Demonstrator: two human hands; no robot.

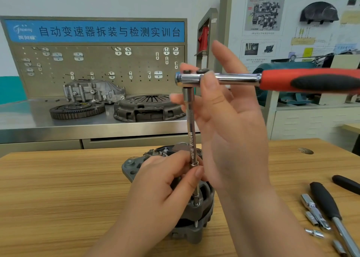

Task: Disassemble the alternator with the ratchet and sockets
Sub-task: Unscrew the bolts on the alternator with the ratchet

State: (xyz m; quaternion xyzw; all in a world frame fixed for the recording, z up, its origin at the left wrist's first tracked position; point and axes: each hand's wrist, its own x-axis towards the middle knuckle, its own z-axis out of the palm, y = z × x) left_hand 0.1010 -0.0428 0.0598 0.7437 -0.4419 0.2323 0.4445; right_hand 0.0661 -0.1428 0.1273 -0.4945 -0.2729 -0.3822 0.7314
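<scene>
Loosening a housing bolt is judged under way | alternator (204, 212) is standing on the table (58, 188) | extension bar (191, 139) is being pinched low by the left hand (161, 182) | ratchet (233, 78) head is being clamped by the right hand (229, 124) | next: a steady handle swing is being called for.

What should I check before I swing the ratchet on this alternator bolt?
1. Extension bar upright over the bolt: ok.
2. Extension bar joined to the ratchet head: ok.
3. Socket fully seated on the bolt head: cannot tell, the joint is too small and shadowed.
4. Left hand steadying the bar low down: ok, it pinches the bar above the socket.
5. Right hand on the handle: not ok, it pinches the ratchet head and the handle is free.
6. Alternator secured: cannot tell, it stands on the table with no clamp visible.
</scene>
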